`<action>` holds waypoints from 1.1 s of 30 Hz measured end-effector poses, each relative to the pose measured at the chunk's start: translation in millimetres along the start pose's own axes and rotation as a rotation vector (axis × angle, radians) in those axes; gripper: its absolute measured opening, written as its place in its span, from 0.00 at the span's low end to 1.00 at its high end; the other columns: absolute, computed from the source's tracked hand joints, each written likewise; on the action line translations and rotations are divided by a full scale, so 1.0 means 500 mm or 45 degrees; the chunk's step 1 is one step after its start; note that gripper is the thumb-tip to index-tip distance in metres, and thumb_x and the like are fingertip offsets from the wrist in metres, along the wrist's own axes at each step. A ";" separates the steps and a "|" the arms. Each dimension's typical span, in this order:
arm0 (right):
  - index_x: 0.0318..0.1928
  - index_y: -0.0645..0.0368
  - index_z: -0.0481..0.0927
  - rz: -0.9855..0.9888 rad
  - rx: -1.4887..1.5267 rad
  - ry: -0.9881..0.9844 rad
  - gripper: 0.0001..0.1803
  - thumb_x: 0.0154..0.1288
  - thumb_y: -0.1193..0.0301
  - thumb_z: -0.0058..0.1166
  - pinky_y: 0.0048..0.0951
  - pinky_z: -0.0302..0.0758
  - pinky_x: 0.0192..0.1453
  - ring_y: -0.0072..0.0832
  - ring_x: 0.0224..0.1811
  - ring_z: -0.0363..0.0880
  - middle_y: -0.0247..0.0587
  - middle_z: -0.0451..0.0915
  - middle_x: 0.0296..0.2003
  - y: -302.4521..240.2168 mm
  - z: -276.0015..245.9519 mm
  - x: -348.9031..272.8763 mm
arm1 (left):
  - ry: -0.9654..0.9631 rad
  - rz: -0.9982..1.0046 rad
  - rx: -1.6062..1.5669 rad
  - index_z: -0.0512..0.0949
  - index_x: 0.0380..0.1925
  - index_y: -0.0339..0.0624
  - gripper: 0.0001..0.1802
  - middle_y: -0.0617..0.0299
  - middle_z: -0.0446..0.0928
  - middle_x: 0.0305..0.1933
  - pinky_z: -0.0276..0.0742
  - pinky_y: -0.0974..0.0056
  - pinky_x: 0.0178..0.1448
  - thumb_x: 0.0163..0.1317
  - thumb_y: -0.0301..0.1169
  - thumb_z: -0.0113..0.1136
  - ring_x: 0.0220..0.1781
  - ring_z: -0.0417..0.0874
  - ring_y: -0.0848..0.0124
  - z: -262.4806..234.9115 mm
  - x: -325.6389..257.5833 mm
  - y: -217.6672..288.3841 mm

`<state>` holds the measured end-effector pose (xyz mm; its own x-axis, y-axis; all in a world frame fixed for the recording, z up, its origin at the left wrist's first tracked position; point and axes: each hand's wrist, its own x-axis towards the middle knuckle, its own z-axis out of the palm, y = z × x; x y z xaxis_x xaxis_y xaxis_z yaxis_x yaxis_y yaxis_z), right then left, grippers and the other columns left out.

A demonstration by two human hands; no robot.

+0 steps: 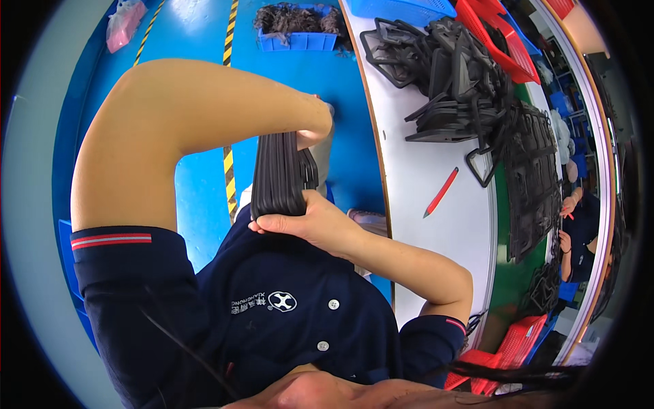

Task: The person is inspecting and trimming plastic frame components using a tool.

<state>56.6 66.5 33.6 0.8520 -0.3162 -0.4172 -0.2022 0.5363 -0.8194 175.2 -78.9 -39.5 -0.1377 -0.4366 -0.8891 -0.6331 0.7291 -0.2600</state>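
Between my two hands is a stack of black frame-shaped parts point(278, 176), pressed together side by side in front of my body; they look like rubber gaskets. My left hand point(315, 131) grips the far end, its fingers mostly hidden. My right hand point(308, 222) wraps around the near end, thumb along the bottom edge. On the white table point(426, 262) to the right lies a slim red pointed tool point(441, 193) with a dark end, touched by neither hand. Beyond it is a loose heap of similar black frames point(456, 82).
Black moulded sheets with openings point(530, 180) lie along the table's right side. Red crates point(509, 41) and a blue basket point(402, 8) stand at the far end. On the blue floor, a blue bin point(296, 42) holds dark scraps. A co-worker point(579, 238) sits at far right.
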 end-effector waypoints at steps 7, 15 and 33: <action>0.44 0.63 0.77 -0.019 0.238 -0.183 0.14 0.58 0.71 0.57 0.23 0.69 0.53 0.21 0.43 0.77 0.35 0.81 0.36 0.036 0.000 -0.001 | -0.228 0.092 0.065 0.83 0.27 0.45 0.15 0.58 0.81 0.32 0.77 0.58 0.40 0.33 0.33 0.69 0.39 0.82 0.62 0.073 0.044 0.070; 0.38 0.68 0.77 -0.275 -1.354 0.178 0.17 0.49 0.70 0.59 0.41 0.74 0.42 0.51 0.37 0.78 0.58 0.79 0.30 -0.175 -0.087 0.054 | 0.493 -0.327 -0.212 0.82 0.26 0.42 0.13 0.53 0.81 0.30 0.78 0.56 0.38 0.34 0.30 0.67 0.37 0.82 0.57 -0.099 -0.222 -0.189; 0.36 0.63 0.79 0.105 -2.182 0.435 0.16 0.41 0.74 0.62 0.34 0.73 0.41 0.38 0.36 0.80 0.47 0.81 0.29 -0.723 -0.664 0.138 | 0.915 -0.239 -1.178 0.80 0.28 0.25 0.16 0.47 0.80 0.29 0.83 0.60 0.21 0.41 0.29 0.68 0.23 0.83 0.59 -0.547 0.144 -0.706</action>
<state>28.4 -409.0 170.9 0.7287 -0.5902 -0.3474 -0.6650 -0.7311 -0.1527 180.4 -512.1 91.2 -0.1928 -0.9071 -0.3741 -0.9585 0.0925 0.2698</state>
